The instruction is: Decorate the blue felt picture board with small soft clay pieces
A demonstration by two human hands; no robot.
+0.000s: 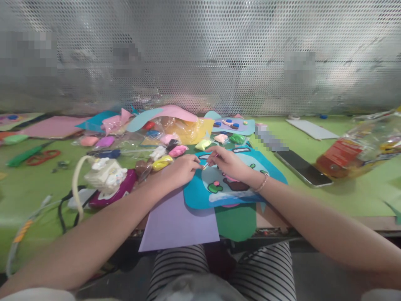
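Note:
My left hand [183, 169] and my right hand [227, 162] meet over a blue paper craft picture [228, 179] on the green table [344, 192]. Both hands are closed in a pinch around a small thin pink-and-white piece [207, 164] held between their fingertips. The picture carries clay shapes: a green one, a brown one and pink ones. A lilac paper sheet [178, 221] lies under my left wrist, and a green sheet [236, 221] sits below the picture. My right wrist wears a bead bracelet [262, 183].
Lumps of coloured clay [175, 152] in wrappers lie beyond my hands. A white toy bag on a purple pouch [108, 179] is at left, red scissors [42, 157] farther left. A black phone [303, 168] and a plastic packet [360, 152] lie right. A perforated metal screen stands behind.

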